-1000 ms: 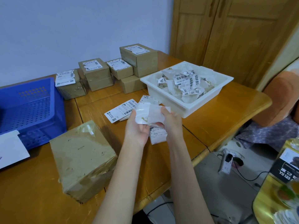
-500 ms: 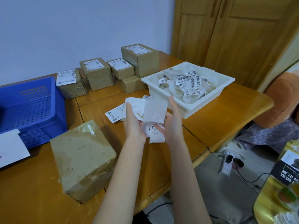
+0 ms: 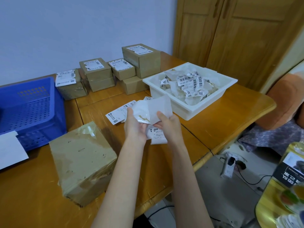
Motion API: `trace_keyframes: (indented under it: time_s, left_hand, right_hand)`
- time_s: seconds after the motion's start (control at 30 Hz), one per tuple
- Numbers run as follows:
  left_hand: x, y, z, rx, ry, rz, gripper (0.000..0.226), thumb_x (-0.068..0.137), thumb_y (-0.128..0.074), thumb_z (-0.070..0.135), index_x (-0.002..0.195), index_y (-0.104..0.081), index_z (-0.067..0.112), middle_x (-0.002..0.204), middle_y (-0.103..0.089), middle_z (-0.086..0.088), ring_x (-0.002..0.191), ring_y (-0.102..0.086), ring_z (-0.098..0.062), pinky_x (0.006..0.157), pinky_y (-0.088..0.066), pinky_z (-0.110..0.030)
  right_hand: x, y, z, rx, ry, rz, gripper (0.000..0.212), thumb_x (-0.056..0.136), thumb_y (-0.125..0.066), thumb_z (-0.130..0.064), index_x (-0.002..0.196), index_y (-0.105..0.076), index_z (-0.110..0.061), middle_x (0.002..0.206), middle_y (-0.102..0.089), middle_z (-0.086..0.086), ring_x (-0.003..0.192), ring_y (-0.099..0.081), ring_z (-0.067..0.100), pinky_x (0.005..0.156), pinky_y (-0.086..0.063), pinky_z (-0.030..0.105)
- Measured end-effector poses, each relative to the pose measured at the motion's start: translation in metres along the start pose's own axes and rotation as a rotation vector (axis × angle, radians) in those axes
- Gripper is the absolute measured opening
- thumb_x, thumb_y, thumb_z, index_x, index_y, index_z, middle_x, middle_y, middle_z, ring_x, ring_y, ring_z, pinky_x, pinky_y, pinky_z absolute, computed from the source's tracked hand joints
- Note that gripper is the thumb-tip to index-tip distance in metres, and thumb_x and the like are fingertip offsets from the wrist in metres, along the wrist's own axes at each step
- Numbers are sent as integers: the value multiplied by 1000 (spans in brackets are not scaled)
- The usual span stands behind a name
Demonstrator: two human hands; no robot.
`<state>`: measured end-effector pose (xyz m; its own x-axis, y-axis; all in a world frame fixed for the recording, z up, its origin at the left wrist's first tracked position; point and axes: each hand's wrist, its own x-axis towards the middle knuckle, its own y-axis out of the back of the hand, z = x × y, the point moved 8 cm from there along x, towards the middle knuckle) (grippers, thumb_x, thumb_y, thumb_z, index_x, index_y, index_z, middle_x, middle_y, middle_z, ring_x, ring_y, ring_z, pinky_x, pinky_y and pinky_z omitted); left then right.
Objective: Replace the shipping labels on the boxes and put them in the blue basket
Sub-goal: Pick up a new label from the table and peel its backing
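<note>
the wooden table (image 3: 222, 112) carries everything here. at its far left stands the blue basket (image 3: 32, 102), and just in front of that sits the big taped box (image 3: 82, 162), its top bare of any label, so by my reckoning it is the one being relabelled. it looks stiff and fairly heavy, best taken with both hands on opposite sides, since the glossy tape may be slippery. a white tray (image 3: 194, 109) at the right holds crumpled old labels, and a cluster of smaller boxes (image 3: 98, 73) with labels on top waits along the wall. loose labels (image 3: 116, 115) lie flat on the table between tray and box. the left hand (image 3: 134, 127) pinches a label (image 3: 143, 111) by its lower edge, while the right hand (image 3: 166, 125) pinches the backing sheet (image 3: 160, 107), apparently peeling it off (both are above the table, just in front of the tray). the label is thin, limp and sticky on one face, so it should be held by the edges to avoid folding onto itself.
</note>
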<state>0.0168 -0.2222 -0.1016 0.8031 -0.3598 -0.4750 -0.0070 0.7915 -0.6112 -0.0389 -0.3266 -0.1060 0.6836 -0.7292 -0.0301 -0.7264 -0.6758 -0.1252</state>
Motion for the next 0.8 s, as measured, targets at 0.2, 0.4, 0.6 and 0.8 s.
trace_keyframes:
  time_s: [0.2, 0.4, 0.6, 0.8]
  left_hand:
    - [-1, 0, 3, 101, -29, 19, 22, 100, -52, 35, 84, -54, 21, 81, -65, 0, 71, -64, -15, 61, -56, -27]
    - [-2, -6, 3, 293, -125, -19, 26, 101, -45, 43, 89, -59, 25, 79, -68, 5, 67, -66, -7, 45, -50, -15]
    - [-2, -4, 2, 195, -82, -16, 22, 101, -50, 34, 84, -58, 24, 61, -69, 9, 56, -67, -6, 48, -53, -19]
    - [1, -7, -6, 14, 42, -46, 17, 101, -51, 28, 104, -56, 11, 101, -68, -8, 84, -67, -20, 76, -56, -33]
  right_hand:
    - [1, 15, 7, 206, -164, 113, 9, 93, -61, -17, 100, -65, -14, 93, -73, 8, 80, -73, 22, 68, -61, 29]
    - [6, 18, -10, 129, -34, 187, 11, 82, -77, -22, 81, -66, -25, 86, -72, -7, 86, -69, 14, 75, -57, 31]
    - [9, 12, -8, 92, 7, 218, 17, 95, -57, -13, 92, -57, -30, 97, -66, -7, 91, -65, 11, 75, -54, 24]
    - [8, 15, -1, 129, -95, 268, 22, 95, -58, -22, 112, -62, -8, 100, -69, 7, 80, -64, 19, 79, -54, 39]
